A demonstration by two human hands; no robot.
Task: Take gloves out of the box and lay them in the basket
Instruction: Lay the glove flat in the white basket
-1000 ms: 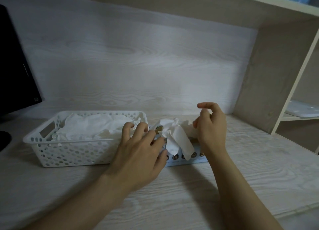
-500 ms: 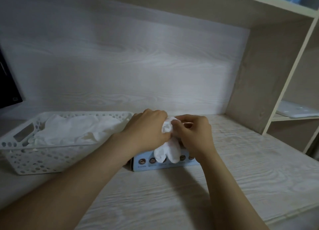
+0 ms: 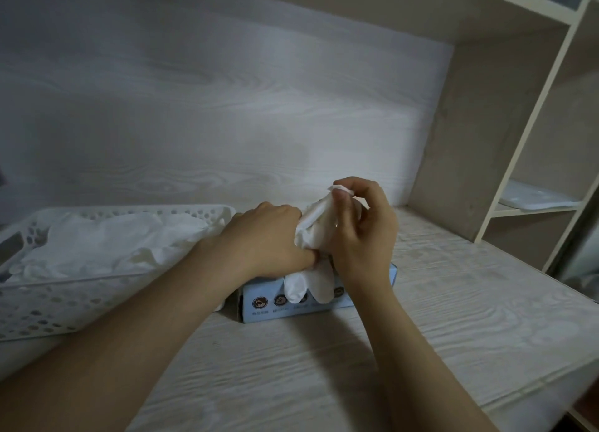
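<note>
A light blue glove box (image 3: 269, 302) lies on the desk, mostly covered by my hands. A white glove (image 3: 316, 224) rises out of its top; my right hand (image 3: 363, 234) pinches the glove's cuff between thumb and forefinger, above the box. My left hand (image 3: 269, 240) rests on the box top and grips the lower part of the same glove. Two white glove fingers (image 3: 308, 285) hang over the box's front face. Left of the box stands a white perforated basket (image 3: 48, 305) holding a pile of white gloves (image 3: 113, 243).
A pale wood-grain desk (image 3: 453, 302) runs to a front edge at the lower right. A wooden back panel (image 3: 227, 107) stands behind. On the right, an upright shelf divider (image 3: 479, 123) borders a side shelf that bears a flat white object (image 3: 534, 198).
My right hand has lifted the glove's cuff up from the box. My left hand has stayed on the box top. The view has shifted right, so the basket sits further left.
</note>
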